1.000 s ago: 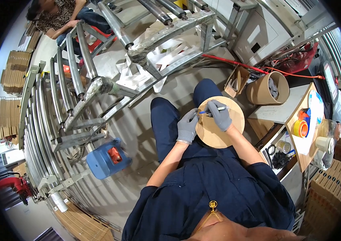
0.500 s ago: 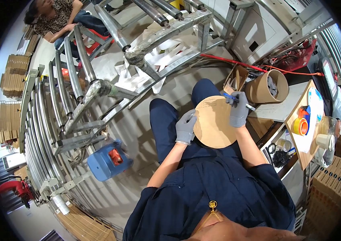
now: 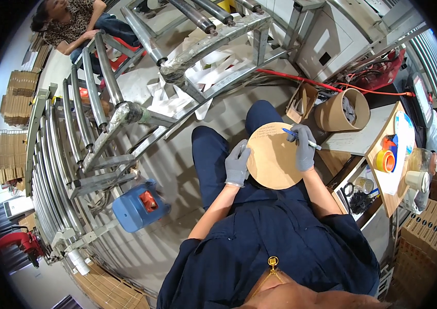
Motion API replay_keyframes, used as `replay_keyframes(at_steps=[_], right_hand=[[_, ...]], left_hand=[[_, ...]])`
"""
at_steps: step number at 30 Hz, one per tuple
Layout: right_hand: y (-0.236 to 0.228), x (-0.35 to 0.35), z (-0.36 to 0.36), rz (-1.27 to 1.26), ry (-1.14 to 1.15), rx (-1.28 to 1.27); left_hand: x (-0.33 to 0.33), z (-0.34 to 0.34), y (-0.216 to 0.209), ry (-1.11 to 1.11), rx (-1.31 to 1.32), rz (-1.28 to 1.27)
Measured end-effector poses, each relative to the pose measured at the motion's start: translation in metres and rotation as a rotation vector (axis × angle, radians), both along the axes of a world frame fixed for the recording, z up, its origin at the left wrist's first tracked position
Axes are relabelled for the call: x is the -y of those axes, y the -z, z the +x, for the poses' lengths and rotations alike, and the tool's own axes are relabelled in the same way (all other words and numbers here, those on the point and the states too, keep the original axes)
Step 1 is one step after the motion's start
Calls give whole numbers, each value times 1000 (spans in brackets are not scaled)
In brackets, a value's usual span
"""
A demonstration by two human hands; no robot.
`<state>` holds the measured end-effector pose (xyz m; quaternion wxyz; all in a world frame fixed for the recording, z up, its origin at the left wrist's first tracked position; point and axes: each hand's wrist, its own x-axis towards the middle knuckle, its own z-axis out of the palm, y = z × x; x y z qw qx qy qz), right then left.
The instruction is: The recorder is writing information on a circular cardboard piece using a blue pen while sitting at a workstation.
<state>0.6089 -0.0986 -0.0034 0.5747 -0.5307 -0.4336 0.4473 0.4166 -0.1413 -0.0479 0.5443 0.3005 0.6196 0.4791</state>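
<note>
Left hand [image 3: 237,164] pinched the left rim of the disc [image 3: 275,157], a light, stiff board resting on the lap, best held by its edge, while right hand [image 3: 304,148] pinched a pen [image 3: 301,139] at its far right.

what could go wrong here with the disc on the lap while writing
The disc rests on the thighs, steadied only by the left hand at its edge; pressure from the pen in the right hand might tip or slide it. Both hands wear gloves, so the pen grip may be less sure. If it slips, the disc could drop toward the floor between the knees.
</note>
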Motion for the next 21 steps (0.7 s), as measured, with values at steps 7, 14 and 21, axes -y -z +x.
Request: replay_keyframes(at_steps=[7, 14, 21], right_hand=[[1, 3, -4, -17, -102, 67], [1, 7, -8, -38, -137, 96], [-11, 11, -18, -21, -161, 171]], left_hand=[[5, -10, 17, 50, -48, -32], [5, -15, -6, 111, 43, -163], [7, -18, -8, 149, 123, -189]])
